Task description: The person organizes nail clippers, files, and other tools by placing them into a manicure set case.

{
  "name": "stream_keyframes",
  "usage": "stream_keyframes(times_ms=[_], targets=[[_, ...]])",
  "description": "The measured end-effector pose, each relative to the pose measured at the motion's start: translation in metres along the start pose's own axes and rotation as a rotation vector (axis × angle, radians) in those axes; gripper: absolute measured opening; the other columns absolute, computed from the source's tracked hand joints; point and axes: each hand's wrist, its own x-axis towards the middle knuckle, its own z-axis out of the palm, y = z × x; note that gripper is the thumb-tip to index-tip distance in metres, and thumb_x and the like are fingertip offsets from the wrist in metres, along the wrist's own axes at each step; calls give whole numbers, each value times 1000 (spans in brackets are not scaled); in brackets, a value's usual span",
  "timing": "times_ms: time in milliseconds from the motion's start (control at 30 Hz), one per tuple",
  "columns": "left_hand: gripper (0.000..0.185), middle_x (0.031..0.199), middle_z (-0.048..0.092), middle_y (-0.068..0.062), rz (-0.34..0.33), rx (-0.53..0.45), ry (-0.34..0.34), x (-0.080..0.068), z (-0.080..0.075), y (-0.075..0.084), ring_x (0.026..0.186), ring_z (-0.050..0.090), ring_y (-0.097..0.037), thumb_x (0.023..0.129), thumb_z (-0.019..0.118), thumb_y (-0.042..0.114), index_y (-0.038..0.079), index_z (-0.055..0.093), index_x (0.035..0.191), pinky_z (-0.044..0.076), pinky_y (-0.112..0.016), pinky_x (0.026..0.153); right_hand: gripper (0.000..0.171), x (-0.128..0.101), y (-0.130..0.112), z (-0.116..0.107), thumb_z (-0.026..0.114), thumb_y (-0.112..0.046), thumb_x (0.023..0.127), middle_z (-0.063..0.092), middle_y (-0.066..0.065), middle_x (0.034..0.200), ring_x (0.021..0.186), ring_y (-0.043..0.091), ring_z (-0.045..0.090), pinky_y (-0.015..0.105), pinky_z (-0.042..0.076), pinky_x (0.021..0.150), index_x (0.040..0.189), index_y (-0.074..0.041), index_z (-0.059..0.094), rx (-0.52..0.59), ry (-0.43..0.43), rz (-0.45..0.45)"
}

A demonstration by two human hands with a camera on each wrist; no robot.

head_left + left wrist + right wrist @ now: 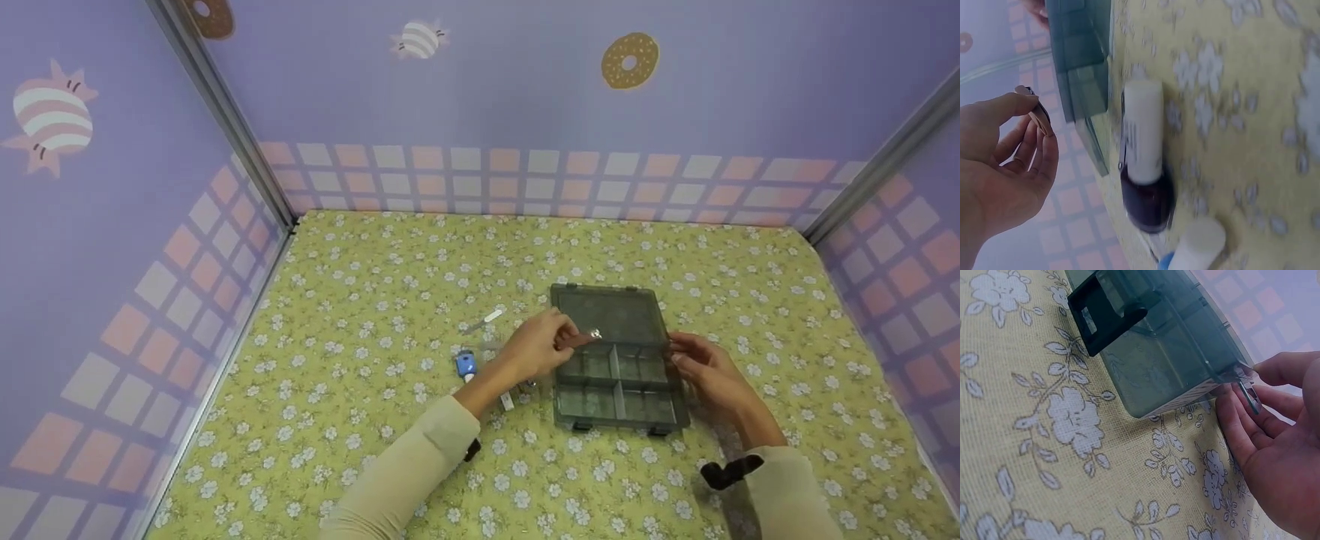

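A clear grey compartment box [616, 390] lies open on the flowered cloth, its lid [607, 309] folded back. My left hand [564, 337] hovers over the box's left rear compartment and pinches a thin brown strip [579, 340] with a silvery end. In the left wrist view the strip [1039, 115] sits between thumb and fingers of that hand [1032, 106], beside the box [1081, 56]. My right hand [679, 358] holds the box's right rim. In the right wrist view that hand [1241, 391] has its thumb above and its fingers [1235, 433] below the corner of the box [1157, 354].
A nail polish bottle [1143, 163] with a white cap lies just left of the box. A small blue item [466, 365] and a white-and-silver stick [487, 318] lie farther left. Purple walls enclose the cloth-covered table [375, 300]. A black latch [1106, 309] sticks out from the box's front.
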Motion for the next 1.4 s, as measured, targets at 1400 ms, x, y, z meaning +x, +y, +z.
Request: stream_keyframes(times_ms=[1400], targets=[[47,133,63,-7,57,23,-118,-15,-36,-28,126,60,-25,100,78,28,9,64,141,52,-38,105,55,1,4,1,56,-20,112,46,31,151,122,11,61,22,53,98,157,8,39,-11,31,-44]])
